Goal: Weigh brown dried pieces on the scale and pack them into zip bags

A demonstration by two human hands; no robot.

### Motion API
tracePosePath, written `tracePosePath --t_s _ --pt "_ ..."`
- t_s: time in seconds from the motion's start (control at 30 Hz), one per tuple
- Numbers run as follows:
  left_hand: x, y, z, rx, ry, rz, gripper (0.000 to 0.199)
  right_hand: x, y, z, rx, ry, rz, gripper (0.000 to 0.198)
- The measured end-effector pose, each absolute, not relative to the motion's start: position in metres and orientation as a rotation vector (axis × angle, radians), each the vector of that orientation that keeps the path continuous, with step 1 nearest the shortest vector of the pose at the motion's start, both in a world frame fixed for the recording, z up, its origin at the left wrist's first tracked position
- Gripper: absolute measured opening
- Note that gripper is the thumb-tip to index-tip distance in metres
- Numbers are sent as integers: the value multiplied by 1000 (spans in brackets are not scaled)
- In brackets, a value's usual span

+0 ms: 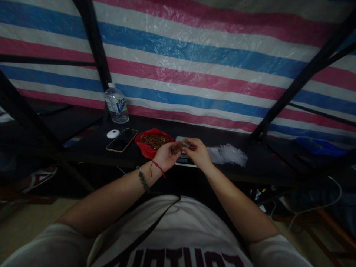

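Between my two hands is a small clear plastic bag (177, 147) with something brownish in it. My left hand (166, 155) cups it from the left, fingers curled round its lower end. On the other side, my right hand (198, 151) pinches the bag's upper end between thumb and fingers. Both hands are above a small silver scale (185, 161), which they partly cover. Left of them sits a red plastic bag (145, 149), rolled open and filled with small brown pieces (155, 141). A pile of clear plastic bags (228, 154) lies right of the scale.
A phone (122, 140) and a round white case (113, 134) lie on the black tabletop (167, 125) at left. Behind them stands a clear plastic bottle (116, 105). Black metal posts (96, 40) rise on both sides before a striped plastic sheet (189, 70).
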State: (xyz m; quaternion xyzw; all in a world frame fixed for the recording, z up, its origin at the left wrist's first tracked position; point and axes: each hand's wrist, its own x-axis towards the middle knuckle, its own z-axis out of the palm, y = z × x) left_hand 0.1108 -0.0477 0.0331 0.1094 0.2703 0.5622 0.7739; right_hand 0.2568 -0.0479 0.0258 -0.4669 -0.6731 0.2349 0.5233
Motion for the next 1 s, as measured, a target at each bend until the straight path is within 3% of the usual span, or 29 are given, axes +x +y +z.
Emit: tracePosePath --t_s 0.57,0.83,1.0 --pt "111 -45 26 459 632 1312 14 258 -40 14 -1092 -1599 698 37" --pt "110 -42 30 356 647 1353 24 252 -36 5 -1055 -1516 830 50" --pt "97 -32 43 251 660 1407 20 271 -17 -1 -1038 -1483 702 48"
